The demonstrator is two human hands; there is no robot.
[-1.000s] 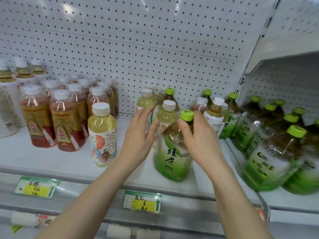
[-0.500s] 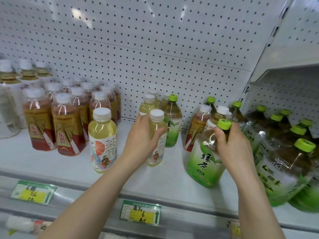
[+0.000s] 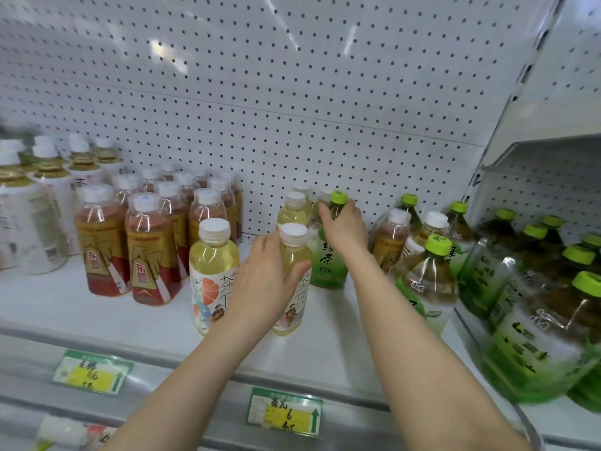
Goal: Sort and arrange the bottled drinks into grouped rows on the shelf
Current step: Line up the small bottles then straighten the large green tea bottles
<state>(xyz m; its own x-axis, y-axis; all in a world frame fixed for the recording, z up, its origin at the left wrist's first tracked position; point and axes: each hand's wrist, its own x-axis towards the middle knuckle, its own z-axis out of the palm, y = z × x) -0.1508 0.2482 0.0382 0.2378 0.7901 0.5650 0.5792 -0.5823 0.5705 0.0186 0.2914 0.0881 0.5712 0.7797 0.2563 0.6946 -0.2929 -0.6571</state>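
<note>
My left hand (image 3: 263, 281) grips a pale yellow tea bottle with a white cap (image 3: 294, 255) standing on the white shelf (image 3: 65, 307), beside a matching yellow bottle (image 3: 213, 271) to its left. My right hand (image 3: 344, 226) reaches further back and holds the neck of a green tea bottle with a green cap (image 3: 328, 265). Another yellow bottle (image 3: 294, 209) stands behind, against the pegboard. A green tea bottle (image 3: 427, 281) stands free to the right of my right arm.
Rows of red-labelled brown drinks (image 3: 146, 255) fill the left, with white-labelled bottles (image 3: 29, 216) beyond. Mixed bottles (image 3: 393, 239) stand at right centre. Large green tea bottles (image 3: 536, 320) crowd the right shelf section. Price tags (image 3: 286, 413) line the front rail.
My right hand let go of the green tea bottle it set down at the right and moved back-left onto another green tea bottle. My left hand keeps its yellow bottle.
</note>
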